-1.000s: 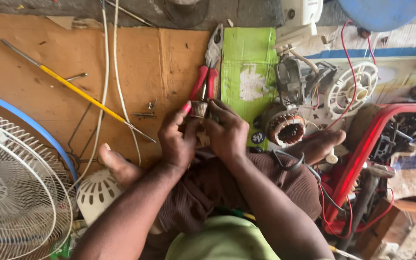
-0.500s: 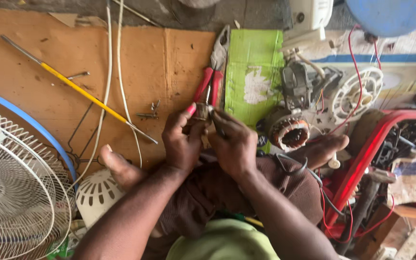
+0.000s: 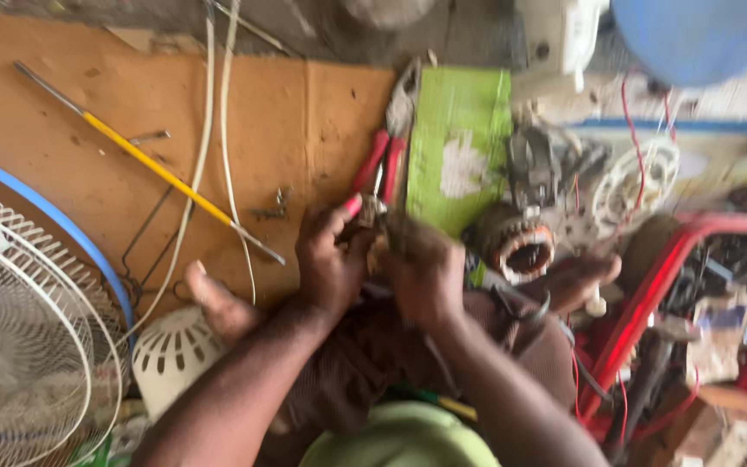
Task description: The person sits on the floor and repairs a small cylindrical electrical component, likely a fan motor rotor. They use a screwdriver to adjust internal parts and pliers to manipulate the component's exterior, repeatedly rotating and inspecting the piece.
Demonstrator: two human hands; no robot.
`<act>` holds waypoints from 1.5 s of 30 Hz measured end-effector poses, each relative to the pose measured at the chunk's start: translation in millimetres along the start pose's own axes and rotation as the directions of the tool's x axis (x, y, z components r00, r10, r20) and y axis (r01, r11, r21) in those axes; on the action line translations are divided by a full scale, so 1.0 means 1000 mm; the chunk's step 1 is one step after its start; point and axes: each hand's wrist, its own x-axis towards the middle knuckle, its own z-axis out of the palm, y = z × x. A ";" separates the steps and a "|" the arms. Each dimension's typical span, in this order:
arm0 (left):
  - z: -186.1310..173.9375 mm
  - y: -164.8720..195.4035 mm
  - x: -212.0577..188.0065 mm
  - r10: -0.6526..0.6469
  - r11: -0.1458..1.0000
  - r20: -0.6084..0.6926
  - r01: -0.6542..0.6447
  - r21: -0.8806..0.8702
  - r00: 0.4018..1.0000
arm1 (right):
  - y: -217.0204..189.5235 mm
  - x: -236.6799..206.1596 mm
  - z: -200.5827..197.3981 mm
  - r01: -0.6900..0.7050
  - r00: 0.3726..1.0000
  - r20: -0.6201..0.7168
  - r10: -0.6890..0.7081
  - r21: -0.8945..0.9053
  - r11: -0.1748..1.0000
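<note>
Change: compared with half a second ago, the two hands sit slightly lower and closer together, and the right one is smeared by motion; the things around them lie where they did.
Left hand: the left hand (image 3: 332,259) is clenched around a small metal part (image 3: 372,210), thumb and forefinger pinched at its top.
Right hand: the right hand (image 3: 425,270) is curled against the same part from the other side; too blurred to tell whether it truly grips it.
Small metal part: dull grey, tiny, held between both hands just below the pliers; its shape cannot be told.
Pliers: the pliers (image 3: 382,160) have red rubbery handles and grey steel jaws, lying flat on the cardboard sheet (image 3: 296,112), which is brown and matte.
Screwdriver: the screwdriver (image 3: 144,160), left of the pliers, has a thin yellow handle and a long steel shaft, lying aslant.
Green box: the green box (image 3: 460,138), just right of the pliers, is flat and papery.
Motor stator: the motor stator (image 3: 522,251), right of the pliers, is a round ring of copper winding.
Fan guard: the fan guard (image 3: 19,346), far left of the pliers, is a white wire grille with a blue rim.
</note>
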 end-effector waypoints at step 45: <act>0.005 0.010 0.002 -0.055 0.998 -0.070 0.052 -0.042 0.996 | -0.018 0.007 -0.001 0.002 1.000 -0.026 0.000 0.056 0.998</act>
